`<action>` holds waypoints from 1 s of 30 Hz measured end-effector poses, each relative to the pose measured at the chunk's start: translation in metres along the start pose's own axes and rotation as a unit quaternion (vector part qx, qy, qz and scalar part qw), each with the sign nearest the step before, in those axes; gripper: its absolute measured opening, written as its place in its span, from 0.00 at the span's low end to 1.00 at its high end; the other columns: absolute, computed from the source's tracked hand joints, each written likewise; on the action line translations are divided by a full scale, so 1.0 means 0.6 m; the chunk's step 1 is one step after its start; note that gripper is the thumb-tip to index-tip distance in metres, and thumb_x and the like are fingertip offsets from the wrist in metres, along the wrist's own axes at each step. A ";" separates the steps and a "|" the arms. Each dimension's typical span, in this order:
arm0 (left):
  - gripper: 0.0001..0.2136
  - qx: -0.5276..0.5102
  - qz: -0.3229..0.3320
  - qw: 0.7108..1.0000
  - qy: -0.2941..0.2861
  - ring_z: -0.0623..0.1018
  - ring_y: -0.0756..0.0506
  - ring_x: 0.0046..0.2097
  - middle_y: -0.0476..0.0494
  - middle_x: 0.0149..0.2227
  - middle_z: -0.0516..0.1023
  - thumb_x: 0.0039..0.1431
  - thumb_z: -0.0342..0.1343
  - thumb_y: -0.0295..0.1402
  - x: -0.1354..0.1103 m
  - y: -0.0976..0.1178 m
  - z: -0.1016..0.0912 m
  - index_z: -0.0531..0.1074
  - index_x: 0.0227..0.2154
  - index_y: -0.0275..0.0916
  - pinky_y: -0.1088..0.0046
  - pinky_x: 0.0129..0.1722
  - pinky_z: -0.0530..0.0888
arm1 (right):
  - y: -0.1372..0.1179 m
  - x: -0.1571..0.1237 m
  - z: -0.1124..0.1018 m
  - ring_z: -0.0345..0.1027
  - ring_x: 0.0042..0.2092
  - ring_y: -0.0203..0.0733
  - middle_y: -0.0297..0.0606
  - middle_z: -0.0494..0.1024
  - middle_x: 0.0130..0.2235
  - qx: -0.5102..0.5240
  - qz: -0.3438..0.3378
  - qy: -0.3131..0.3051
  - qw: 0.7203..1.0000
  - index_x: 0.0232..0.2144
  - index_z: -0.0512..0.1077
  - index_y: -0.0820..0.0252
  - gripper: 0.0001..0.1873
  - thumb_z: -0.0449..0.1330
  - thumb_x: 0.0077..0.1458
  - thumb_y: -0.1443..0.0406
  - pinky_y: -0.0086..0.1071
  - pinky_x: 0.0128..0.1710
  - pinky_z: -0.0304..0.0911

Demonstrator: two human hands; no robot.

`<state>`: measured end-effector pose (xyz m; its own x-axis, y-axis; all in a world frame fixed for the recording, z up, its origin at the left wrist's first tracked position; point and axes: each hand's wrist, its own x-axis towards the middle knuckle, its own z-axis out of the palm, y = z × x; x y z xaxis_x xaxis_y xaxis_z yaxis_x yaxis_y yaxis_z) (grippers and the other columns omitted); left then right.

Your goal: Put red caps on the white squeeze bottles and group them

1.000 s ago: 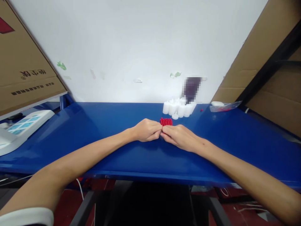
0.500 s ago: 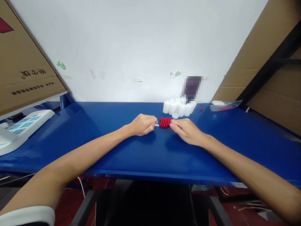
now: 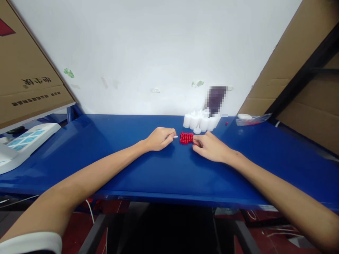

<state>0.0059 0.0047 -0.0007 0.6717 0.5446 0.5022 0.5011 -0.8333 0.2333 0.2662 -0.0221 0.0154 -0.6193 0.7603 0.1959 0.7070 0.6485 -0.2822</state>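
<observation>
We have the red beads (image 3: 186, 138) in a tight cluster on the blue table (image 3: 148, 176), between our two hands. Our right hand (image 3: 209, 146) is at the cluster's right edge, fingers curled; some red shows by its thumb, but we cannot tell whether it grips a bead. Our left hand (image 3: 161, 138) pinches a small white piece (image 3: 176, 137), its tip pointing toward the beads. Behind the cluster we see a white disc (image 3: 197, 130), then white bottles (image 3: 203, 123) grouped near the wall (image 3: 148, 53).
</observation>
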 end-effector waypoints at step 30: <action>0.15 -0.007 -0.001 1.000 0.003 0.74 0.49 0.29 0.47 0.29 0.77 0.67 0.42 0.33 0.002 -0.002 0.004 0.73 0.33 0.36 0.73 0.33 0.67 | -0.005 0.000 -0.004 0.59 0.24 0.34 0.31 0.69 0.23 0.010 -0.001 -0.024 1.000 0.29 0.67 0.58 0.05 0.56 0.58 0.65 0.30 0.28 0.49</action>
<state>0.0072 0.0065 -0.0025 0.6671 0.5461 0.5067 0.4952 -0.8332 0.2461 0.2649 -0.0236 0.0187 -0.6370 0.7559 0.1512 0.6991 0.6491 -0.2999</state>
